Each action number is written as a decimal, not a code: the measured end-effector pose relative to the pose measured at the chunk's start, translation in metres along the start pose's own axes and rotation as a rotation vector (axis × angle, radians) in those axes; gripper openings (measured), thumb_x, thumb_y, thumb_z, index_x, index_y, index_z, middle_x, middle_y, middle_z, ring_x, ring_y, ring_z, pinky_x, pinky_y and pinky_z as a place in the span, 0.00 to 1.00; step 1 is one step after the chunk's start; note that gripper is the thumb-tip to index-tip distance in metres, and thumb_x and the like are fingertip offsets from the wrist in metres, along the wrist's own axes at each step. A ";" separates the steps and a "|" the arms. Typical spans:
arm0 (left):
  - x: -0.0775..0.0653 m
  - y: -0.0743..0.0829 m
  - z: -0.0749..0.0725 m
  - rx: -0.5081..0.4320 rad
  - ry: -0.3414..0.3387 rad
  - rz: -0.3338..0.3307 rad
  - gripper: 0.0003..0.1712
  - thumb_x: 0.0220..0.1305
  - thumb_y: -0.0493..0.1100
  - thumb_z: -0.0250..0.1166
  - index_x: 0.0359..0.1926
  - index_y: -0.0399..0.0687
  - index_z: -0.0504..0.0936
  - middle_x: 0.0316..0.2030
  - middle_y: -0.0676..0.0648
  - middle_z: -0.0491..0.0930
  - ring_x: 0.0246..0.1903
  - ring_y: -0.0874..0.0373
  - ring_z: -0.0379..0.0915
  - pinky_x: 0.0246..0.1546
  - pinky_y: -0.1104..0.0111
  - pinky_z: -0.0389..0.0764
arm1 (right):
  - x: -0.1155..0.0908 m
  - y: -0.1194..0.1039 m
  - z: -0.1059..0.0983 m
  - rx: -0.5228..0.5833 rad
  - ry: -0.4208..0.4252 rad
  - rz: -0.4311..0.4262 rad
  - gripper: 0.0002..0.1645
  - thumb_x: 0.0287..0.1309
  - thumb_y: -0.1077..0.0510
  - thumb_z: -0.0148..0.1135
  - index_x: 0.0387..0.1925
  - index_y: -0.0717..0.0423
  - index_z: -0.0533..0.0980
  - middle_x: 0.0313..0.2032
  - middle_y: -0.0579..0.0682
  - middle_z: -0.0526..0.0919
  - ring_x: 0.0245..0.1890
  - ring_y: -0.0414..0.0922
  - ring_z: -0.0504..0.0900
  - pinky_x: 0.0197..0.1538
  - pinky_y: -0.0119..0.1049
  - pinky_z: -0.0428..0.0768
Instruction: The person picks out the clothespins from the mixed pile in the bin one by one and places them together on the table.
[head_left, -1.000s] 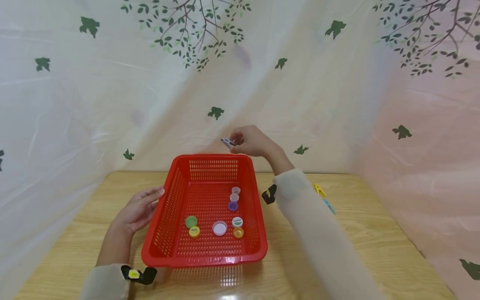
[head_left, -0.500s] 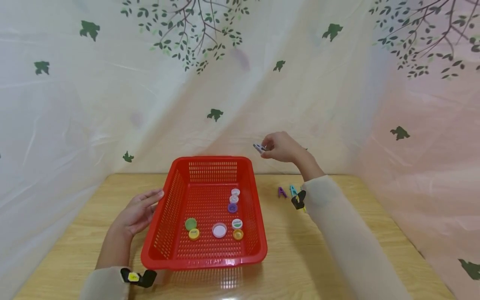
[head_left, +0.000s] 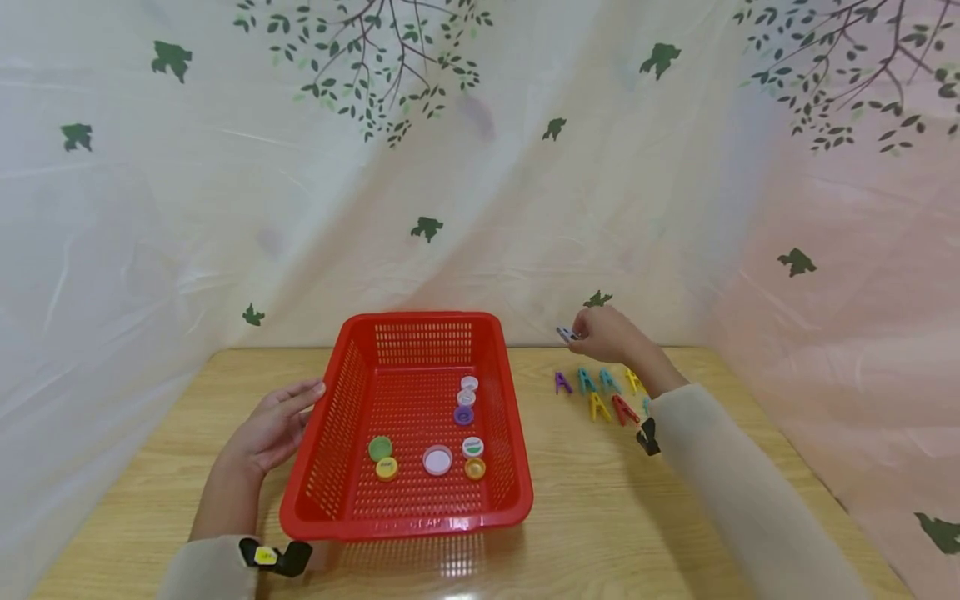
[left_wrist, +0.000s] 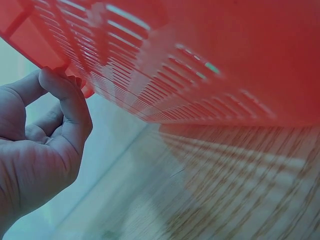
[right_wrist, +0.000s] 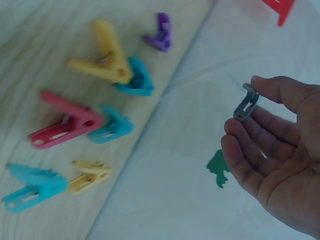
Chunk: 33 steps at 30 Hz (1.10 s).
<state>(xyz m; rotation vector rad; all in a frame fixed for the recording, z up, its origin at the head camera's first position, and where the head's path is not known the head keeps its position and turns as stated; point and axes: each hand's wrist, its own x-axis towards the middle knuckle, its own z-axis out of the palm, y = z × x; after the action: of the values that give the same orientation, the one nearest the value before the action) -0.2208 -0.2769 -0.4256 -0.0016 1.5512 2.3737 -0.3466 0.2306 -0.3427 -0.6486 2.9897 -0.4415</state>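
Note:
A red plastic basket (head_left: pixel 405 528) sits on the wooden table, with several bottle caps on its floor. At its left side, my left hand (head_left: pixel 266 425) holds the rim; in the left wrist view the fingertips meet the basket's edge (left_wrist: pixel 47 64). Past the basket's right side, my right hand (head_left: pixel 611 335) pinches a small grey clothespin (right_wrist: pixel 246 105) between thumb and fingers, above the table's back edge. Below that hand lie several clothespins, among them a purple one (head_left: pixel 562 382), a yellow one (head_left: pixel 598 407) and a red one (head_left: pixel 624 410).
In the basket are a green cap (head_left: pixel 380 448), a yellow cap (head_left: pixel 386 468), a white cap (head_left: pixel 437 460) and a purple cap (head_left: pixel 463 415), among others. A pale curtain (head_left: pixel 360 250) with leaf prints hangs behind the table (head_left: pixel 592 508).
My right hand has moved from above the basket's back rim rightward and down, with the grey clothespin still pinched. The row of clothespins has come into view. My left hand stays at the rim.

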 end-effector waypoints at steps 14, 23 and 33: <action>-0.002 0.001 0.000 0.004 -0.017 0.005 0.12 0.79 0.43 0.56 0.54 0.51 0.84 0.47 0.49 0.86 0.44 0.57 0.85 0.47 0.62 0.87 | -0.033 0.011 0.045 0.119 0.017 0.094 0.19 0.61 0.55 0.68 0.18 0.58 0.77 0.13 0.42 0.67 0.14 0.37 0.60 0.20 0.30 0.62; -0.001 0.001 -0.001 -0.001 -0.014 -0.010 0.12 0.79 0.44 0.57 0.55 0.51 0.84 0.48 0.49 0.86 0.44 0.57 0.85 0.48 0.61 0.86 | -0.047 0.006 0.073 0.160 0.047 0.087 0.26 0.59 0.57 0.71 0.12 0.50 0.66 0.11 0.39 0.62 0.10 0.34 0.61 0.16 0.26 0.59; 0.000 0.003 0.000 -0.003 -0.016 -0.014 0.12 0.79 0.43 0.57 0.54 0.51 0.85 0.47 0.49 0.86 0.44 0.57 0.84 0.47 0.62 0.87 | -0.051 -0.003 0.081 0.136 0.035 0.150 0.23 0.63 0.54 0.70 0.14 0.54 0.74 0.13 0.42 0.68 0.16 0.37 0.62 0.21 0.29 0.60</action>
<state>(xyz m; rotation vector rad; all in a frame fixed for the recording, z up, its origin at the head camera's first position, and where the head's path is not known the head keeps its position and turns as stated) -0.2215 -0.2780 -0.4224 0.0058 1.5357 2.3592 -0.2896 0.2275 -0.4197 -0.4059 2.9793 -0.6450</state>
